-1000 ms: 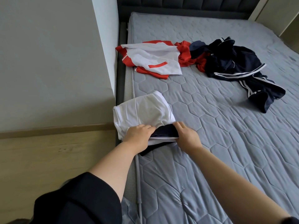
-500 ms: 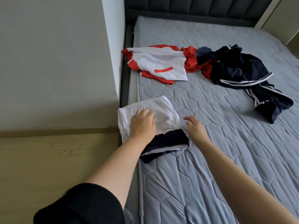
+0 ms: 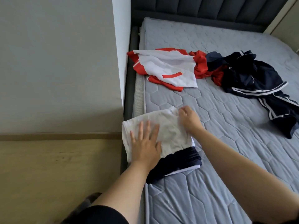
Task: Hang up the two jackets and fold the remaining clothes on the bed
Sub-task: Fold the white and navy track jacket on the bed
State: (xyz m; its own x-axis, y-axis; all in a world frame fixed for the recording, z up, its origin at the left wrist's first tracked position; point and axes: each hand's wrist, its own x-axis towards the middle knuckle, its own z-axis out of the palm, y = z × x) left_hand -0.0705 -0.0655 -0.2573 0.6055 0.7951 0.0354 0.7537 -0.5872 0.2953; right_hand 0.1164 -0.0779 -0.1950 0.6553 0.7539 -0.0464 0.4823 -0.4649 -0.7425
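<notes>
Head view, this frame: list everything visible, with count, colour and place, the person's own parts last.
Mattress: one, grey quilted, fills the right side.
Headboard: one, dark padded, at the top.
Wall: one, grey, left of the bed.
Wood panel: one, light, lower left.
Folded garment: one, white with navy trim, near bed edge, under both hands.
Red-and-white garment: one, spread out, far left of mattress.
Navy garments: a heap, count unclear, white stripes, far right.
Left hand: flat, fingers spread, on the folded garment.
Right hand: curled at its far corner.
Sleeve: black, bottom edge.
</notes>
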